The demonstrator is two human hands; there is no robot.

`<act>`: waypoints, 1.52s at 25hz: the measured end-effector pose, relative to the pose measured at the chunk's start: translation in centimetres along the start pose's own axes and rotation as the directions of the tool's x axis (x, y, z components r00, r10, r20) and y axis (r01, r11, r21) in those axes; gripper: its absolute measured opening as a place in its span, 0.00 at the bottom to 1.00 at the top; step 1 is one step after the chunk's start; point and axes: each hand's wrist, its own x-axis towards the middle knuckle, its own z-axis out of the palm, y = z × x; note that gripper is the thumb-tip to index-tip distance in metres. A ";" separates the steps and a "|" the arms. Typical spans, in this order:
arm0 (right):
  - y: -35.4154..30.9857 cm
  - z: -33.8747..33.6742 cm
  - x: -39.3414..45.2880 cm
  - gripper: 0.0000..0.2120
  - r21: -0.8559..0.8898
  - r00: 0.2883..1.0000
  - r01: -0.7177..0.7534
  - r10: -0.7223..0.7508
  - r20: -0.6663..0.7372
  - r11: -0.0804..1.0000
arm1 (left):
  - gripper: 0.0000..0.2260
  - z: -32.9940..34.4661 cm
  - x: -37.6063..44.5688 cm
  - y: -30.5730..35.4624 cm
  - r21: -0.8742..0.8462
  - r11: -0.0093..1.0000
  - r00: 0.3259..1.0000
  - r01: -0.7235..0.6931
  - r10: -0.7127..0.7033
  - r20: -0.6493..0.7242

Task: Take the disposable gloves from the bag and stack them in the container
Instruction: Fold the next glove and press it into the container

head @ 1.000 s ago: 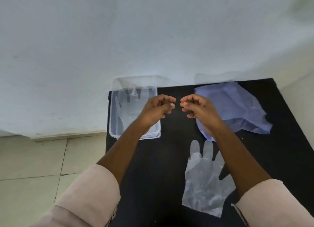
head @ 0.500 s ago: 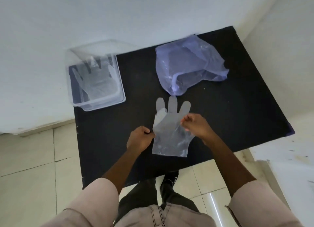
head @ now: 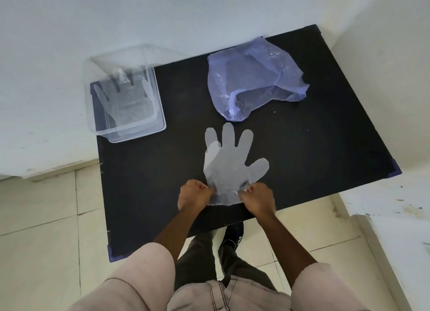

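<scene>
A clear disposable glove (head: 229, 162) lies flat on the black table (head: 314, 152), fingers pointing away from me. My left hand (head: 194, 194) pinches its cuff on the left side and my right hand (head: 258, 198) pinches the cuff on the right. A clear plastic container (head: 160, 115) stands at the table's far left corner with another clear glove (head: 126, 103) lying flat inside it. A crumpled purple plastic bag (head: 253, 78) rests at the back of the table, its mouth facing the glove I hold.
White walls close off the table at the back and right. The table's near edge runs just under my hands. Tiled floor (head: 46, 229) lies to the left and below, where my legs and a dark shoe (head: 232, 237) show.
My hands dropped from mid-air near the container and bag to the near glove and gripped its cuff on both sides. The view pulled back and higher, and the glove's thumb now lies spread out.
</scene>
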 end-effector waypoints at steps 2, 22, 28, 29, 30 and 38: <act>0.1 -0.2 -0.2 0.07 0.344 0.999 -0.039 0.027 0.038 0.938 | 0.07 -0.3 -0.1 0.1 -0.273 0.959 0.995 0.079 -0.057 0.087; -3.5 -3.0 1.7 0.14 0.442 0.998 -0.050 0.064 -0.018 0.896 | 0.05 0.3 -0.4 0.2 -0.420 0.902 0.977 0.103 -0.013 0.211; -4.0 -2.8 2.3 0.26 0.414 0.995 -0.092 0.071 0.067 0.906 | 0.06 -0.1 -0.1 -0.3 -0.391 0.917 0.979 0.077 0.004 0.202; -3.8 -2.7 2.4 0.25 0.387 0.995 -0.093 0.070 0.074 0.917 | 0.06 -0.1 0.0 -0.4 -0.388 0.918 0.979 0.080 0.002 0.205; -3.6 -2.6 2.5 0.23 0.362 0.997 -0.072 0.052 0.064 0.929 | 0.05 -0.2 0.0 -0.4 -0.384 0.919 0.978 0.083 -0.001 0.208; -4.3 -2.7 0.6 0.36 0.504 0.988 0.139 -0.154 -0.011 0.852 | 0.18 0.1 -2.0 -1.0 -0.474 0.872 0.980 0.124 -0.033 0.194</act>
